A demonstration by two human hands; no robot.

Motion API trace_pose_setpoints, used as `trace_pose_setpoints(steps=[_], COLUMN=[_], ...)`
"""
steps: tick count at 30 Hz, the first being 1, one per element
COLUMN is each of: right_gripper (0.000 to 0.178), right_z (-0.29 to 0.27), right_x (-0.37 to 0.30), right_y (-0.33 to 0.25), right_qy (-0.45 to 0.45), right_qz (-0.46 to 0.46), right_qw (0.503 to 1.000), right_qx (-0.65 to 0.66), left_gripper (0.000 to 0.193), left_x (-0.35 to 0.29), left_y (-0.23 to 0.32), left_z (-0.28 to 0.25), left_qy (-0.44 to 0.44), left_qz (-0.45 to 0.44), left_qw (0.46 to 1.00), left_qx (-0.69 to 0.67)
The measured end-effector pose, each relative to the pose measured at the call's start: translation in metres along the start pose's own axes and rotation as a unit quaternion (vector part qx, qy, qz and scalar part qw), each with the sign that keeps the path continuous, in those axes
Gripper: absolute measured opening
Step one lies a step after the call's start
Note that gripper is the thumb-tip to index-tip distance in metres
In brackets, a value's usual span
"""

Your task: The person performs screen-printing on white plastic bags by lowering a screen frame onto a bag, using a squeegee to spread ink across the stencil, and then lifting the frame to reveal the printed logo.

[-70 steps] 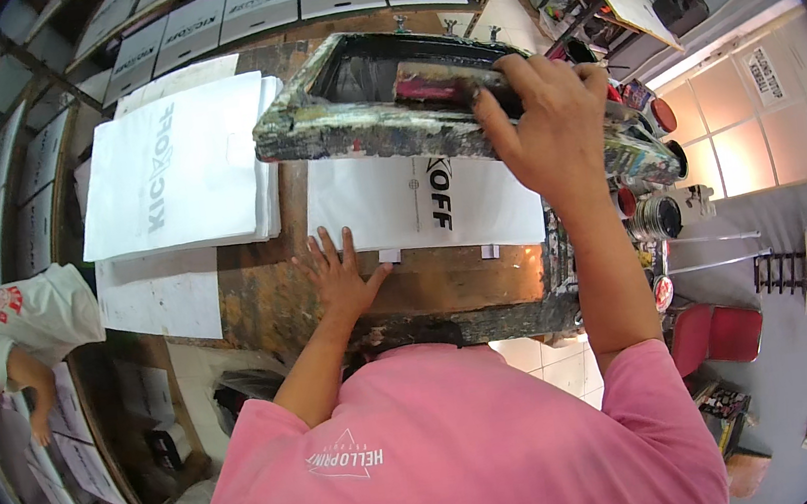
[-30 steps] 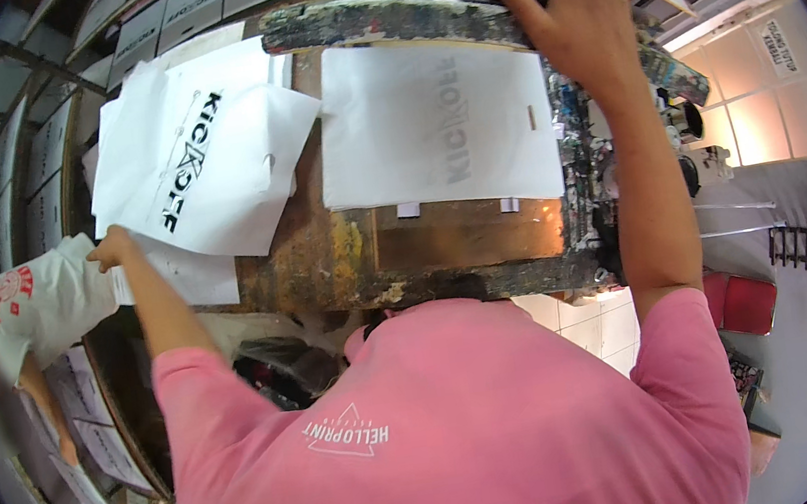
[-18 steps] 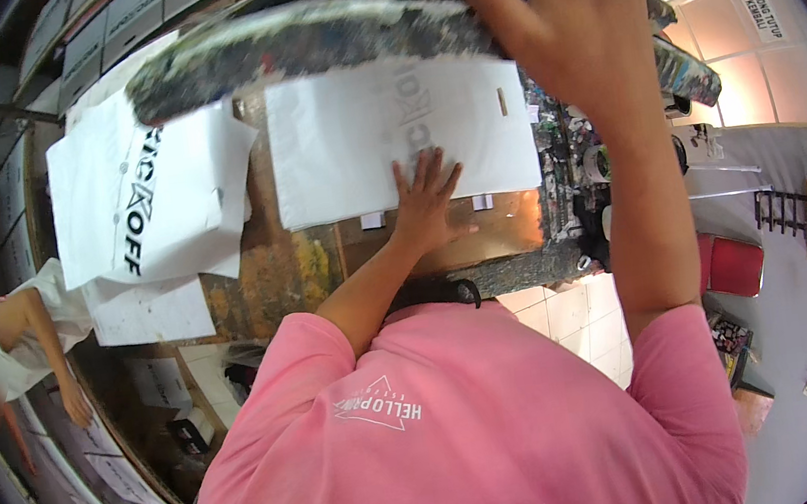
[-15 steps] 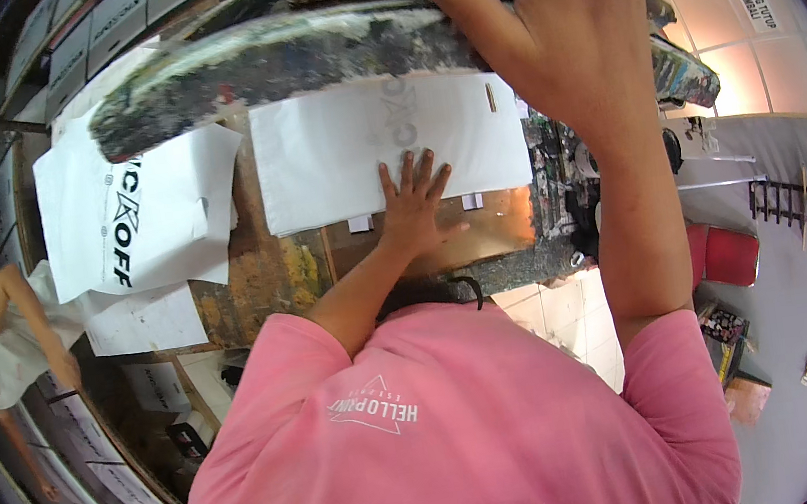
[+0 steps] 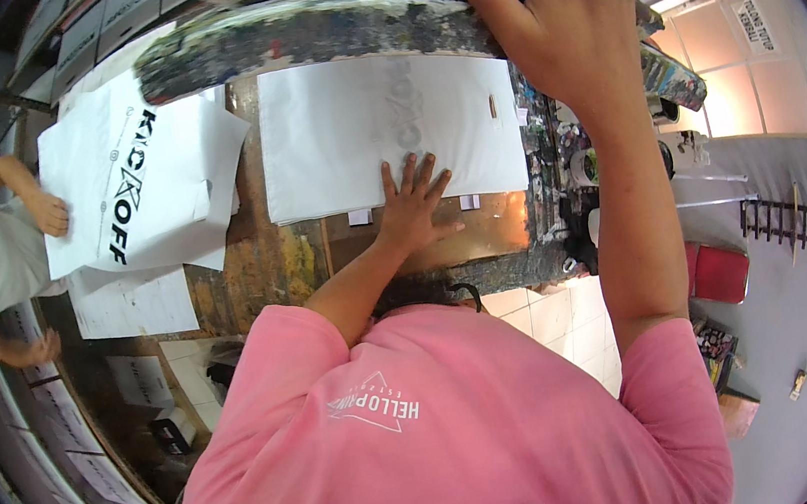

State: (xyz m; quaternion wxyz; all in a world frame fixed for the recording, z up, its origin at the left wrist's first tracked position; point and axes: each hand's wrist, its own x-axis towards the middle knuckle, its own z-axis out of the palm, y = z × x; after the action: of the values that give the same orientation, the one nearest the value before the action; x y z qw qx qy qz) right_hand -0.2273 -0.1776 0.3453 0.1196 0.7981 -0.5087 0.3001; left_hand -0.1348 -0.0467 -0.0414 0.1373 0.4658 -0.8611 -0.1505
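My left hand [image 5: 414, 212] lies flat with spread fingers on the near edge of a white bag [image 5: 324, 141]. The bag has a slot near its right end and faint grey lettering in its middle. Overhead, my right hand [image 5: 561, 16] is wrapped round the right part of a paint-stained screen-printing frame [image 5: 317, 39], which is raised above the bag's far edge. Its fingertips are partly cut off by the picture's top edge. To the left are white bags with black lettering [image 5: 110, 202], lying loosely over one another.
A co-worker's hand [image 5: 51, 213] touches the left printed bags. Racks with printed pieces [image 5: 71, 414] run along the left. A brown, stained work table [image 5: 256, 280] lies below. Pots [image 5: 585, 167], a red chair [image 5: 718, 272] and a black wall rack [image 5: 793, 224] are at right.
The frame has shifted up in the picture, uncovering more of the white bag. The co-worker has straightened up and brought a hand to the printed bags. My left hand stays on the bag.
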Motion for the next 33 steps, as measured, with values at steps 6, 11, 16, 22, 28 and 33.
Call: trace_pose_setpoints(steps=[6,11,16,22,28,33], right_gripper=[0.036,0.063,0.051,0.047,0.035,0.033], right_z=[0.0,0.008,0.047,0.201,0.333,0.343], right_x=[0.0,-0.046,-0.144,-0.139,-0.053,-0.065], right_y=[0.0,0.005,0.02,0.086,0.144,0.138], right_qy=[0.025,-0.066,-0.408,-0.287,-0.231,-0.27], right_qz=[-0.006,-0.026,-0.092,-0.044,-0.074,-0.033], right_qw=[0.999,0.996,0.9,0.939,0.965,0.961], right_qx=[0.02,-0.052,0.119,0.186,0.099,0.052], left_gripper=[0.11,0.111,0.115,0.111,0.109,0.107], left_x=[0.002,-0.037,-0.11,-0.147,-0.145,-0.143], left_y=[0.007,0.01,0.002,-0.031,-0.027,-0.028], left_z=[-0.038,-0.18,-0.234,-0.143,-0.136,-0.137], left_qy=[0.064,0.29,0.255,0.173,0.185,0.176], left_qz=[-0.012,-0.067,-0.254,-0.448,-0.527,-0.521], left_qw=[0.998,0.756,0.405,0.397,0.409,0.433], left_qx=[-0.015,-0.583,-0.841,-0.782,-0.721,-0.714])
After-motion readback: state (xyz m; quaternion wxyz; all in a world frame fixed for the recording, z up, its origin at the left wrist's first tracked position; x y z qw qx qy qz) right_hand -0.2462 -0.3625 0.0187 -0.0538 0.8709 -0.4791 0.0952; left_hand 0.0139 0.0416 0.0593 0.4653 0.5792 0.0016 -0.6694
